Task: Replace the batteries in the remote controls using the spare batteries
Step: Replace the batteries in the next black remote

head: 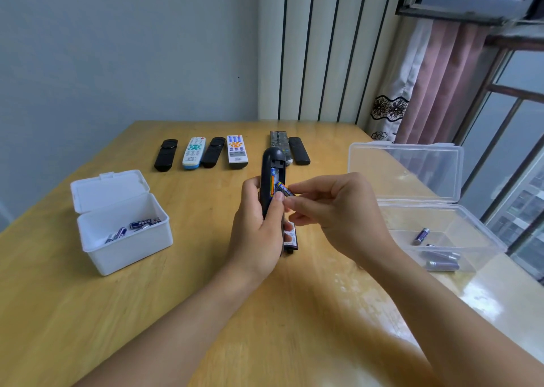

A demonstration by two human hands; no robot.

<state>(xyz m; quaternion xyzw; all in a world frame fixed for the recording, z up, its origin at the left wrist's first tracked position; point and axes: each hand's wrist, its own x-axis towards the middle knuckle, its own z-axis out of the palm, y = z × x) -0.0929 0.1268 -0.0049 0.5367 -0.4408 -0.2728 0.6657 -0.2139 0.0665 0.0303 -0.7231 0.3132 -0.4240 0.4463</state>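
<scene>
Batteries (141, 225) lie loose in the open white box (123, 248) at the left of the desk (206, 313); beyond it a row of remotes (203, 152) waits along the far edge. At centre the left hand (259, 233) wraps the black remote (270, 180), held upright with its back compartment uncovered and one cell seated inside. The detached cover (291, 238) seems to lie just behind that hand. The right hand (332, 210) pinches a blue-and-gold battery (283, 189) between thumb and fingertips, tilted, one end at the compartment's edge and touching the left thumb. Farther right, the clear box (441, 239) holds several purplish cells (441, 264).

Risks, as I judge them: the pinch is small and near one end, so the cell could slip and roll off; whether it is going in or coming out I cannot tell, and if going in, reversed polarity or a skewed push against the spring would stop it seating.
</scene>
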